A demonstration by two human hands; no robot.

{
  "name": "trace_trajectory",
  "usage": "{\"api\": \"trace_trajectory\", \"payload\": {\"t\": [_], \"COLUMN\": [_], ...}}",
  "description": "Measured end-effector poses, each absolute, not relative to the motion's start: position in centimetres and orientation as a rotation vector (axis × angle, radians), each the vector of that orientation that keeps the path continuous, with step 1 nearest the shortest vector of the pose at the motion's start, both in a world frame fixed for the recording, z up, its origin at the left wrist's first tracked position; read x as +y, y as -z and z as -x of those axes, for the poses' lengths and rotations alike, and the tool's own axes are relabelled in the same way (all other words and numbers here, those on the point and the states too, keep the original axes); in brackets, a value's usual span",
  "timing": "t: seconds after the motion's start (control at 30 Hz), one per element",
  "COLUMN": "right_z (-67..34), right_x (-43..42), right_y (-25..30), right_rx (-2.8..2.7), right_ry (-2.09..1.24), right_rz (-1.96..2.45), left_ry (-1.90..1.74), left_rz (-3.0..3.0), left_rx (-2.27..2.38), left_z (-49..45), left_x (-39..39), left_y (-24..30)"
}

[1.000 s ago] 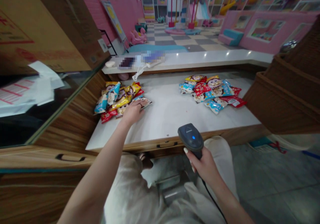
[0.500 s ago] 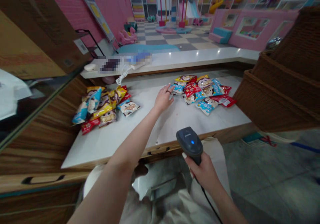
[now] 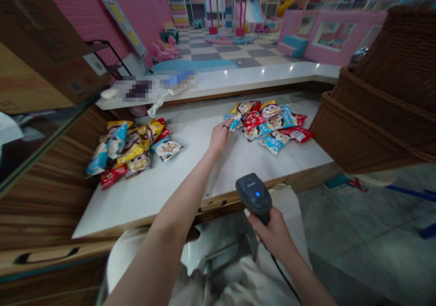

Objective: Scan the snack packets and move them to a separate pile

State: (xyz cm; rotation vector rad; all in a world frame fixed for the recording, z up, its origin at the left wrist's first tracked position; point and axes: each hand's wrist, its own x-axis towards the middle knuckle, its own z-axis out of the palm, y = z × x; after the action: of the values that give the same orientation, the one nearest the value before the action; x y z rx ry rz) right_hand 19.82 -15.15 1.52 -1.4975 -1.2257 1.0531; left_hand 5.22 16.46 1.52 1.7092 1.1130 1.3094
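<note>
My left hand (image 3: 220,137) reaches over the white counter to the left edge of the right-hand pile. Its fingers are closed at the edge of a blue snack bag (image 3: 234,121), partly hiding it. Several more bags lie around it, including a red snack bag (image 3: 252,121) and a blue-and-white bag (image 3: 274,142) at the near side. In my right hand (image 3: 274,233) is a dark barcode scanner (image 3: 254,194) with a blue light lit, held above my lap, its head toward the counter. A black cable runs down from it.
Another pile of snack bags (image 3: 131,149) lies on the counter's left side. Wicker baskets (image 3: 374,119) stand at the right, cardboard boxes (image 3: 41,47) at the left. A raised white ledge (image 3: 245,76) runs along the back, carrying blurred items and a white cable (image 3: 156,102).
My left hand's fingers have gone from spread over the blue bag to closed at its edge. The view has shifted slightly; the scanner stays in my right hand.
</note>
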Motion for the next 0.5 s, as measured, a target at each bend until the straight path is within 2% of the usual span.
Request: {"api": "trace_trajectory", "payload": {"t": [0.2,0.5], "right_z": [-18.8,-17.4], "right_x": [-15.5,-16.4], "right_y": [-2.2,-3.0], "right_rx": [-1.249,-1.321], "right_ry": [-1.086,-1.02], "right_rz": [1.465,1.44], "left_ry": [-1.577,-1.471], "left_rz": [-0.988,-0.563], "left_rx": [0.998,0.932], "left_z": [-0.6,4.2], "left_x": [9.0,1.8], "left_y": [-1.5,0.1]}}
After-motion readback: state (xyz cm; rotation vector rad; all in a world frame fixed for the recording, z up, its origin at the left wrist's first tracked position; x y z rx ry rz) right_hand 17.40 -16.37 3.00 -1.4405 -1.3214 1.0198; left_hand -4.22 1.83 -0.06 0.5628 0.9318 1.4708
